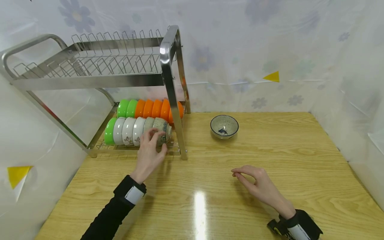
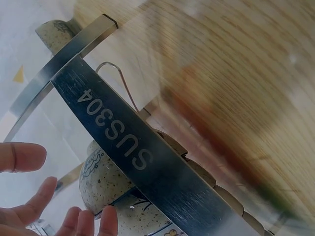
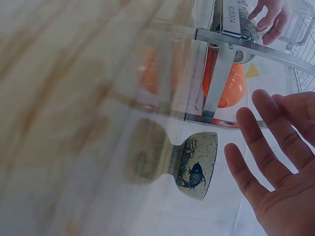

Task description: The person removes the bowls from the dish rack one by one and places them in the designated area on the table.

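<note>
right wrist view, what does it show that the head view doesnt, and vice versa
Only the right wrist view: the dark fish on the outside of the lone bowl, and the "SUS304" lettering on the rack.

Only the head view: the lone bowl's inside, the green bowls and the white bowls.

Both: the lone bowl, the rack, orange bowls and two hands, the left hand and right hand.

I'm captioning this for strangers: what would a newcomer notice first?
Probably the shiny metal dish rack at left in the head view, with bright orange bowls in its lower back row. Next, the left hand at the speckled bowl on the front row's right end. Then a lone fish-patterned bowl upright on the table, right of the rack.
</note>
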Demonstrator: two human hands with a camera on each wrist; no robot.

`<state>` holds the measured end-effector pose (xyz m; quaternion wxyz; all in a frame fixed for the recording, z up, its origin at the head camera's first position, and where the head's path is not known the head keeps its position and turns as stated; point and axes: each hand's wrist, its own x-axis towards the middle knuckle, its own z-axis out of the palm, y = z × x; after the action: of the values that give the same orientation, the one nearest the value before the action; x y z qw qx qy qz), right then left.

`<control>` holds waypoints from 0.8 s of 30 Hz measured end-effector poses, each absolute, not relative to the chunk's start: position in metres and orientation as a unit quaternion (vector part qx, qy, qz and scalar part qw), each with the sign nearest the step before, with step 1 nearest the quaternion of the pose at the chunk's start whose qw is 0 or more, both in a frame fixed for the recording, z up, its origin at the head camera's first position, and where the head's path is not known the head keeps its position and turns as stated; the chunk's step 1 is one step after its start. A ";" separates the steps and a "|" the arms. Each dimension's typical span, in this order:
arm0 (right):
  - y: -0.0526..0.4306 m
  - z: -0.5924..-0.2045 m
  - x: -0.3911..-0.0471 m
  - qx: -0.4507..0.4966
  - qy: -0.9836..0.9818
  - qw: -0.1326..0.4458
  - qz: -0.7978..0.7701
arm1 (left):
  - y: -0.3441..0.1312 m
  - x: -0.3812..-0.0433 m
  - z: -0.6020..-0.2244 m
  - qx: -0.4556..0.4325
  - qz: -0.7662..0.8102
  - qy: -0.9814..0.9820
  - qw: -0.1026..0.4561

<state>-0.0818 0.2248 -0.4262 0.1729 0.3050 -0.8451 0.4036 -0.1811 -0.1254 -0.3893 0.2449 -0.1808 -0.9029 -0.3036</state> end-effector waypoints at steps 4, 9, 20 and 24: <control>0.224 -0.426 -0.082 0.306 -0.844 0.176 0.403 | -0.126 -0.182 -0.390 -0.169 -0.326 -0.898 0.243; 0.224 -0.425 -0.081 0.307 -0.843 0.177 0.404 | -0.127 -0.183 -0.390 -0.154 -0.366 -0.890 0.224; 0.225 -0.426 -0.082 0.307 -0.843 0.176 0.406 | -0.129 -0.184 -0.390 -0.137 -0.378 -0.894 0.199; 0.225 -0.426 -0.081 0.305 -0.843 0.174 0.407 | -0.130 -0.184 -0.391 -0.132 -0.377 -0.896 0.195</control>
<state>-0.0814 0.2252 -0.4259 0.1736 0.3049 -0.8434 0.4069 -0.1844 -0.1299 -0.3907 0.1953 -0.1318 -0.8956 -0.3774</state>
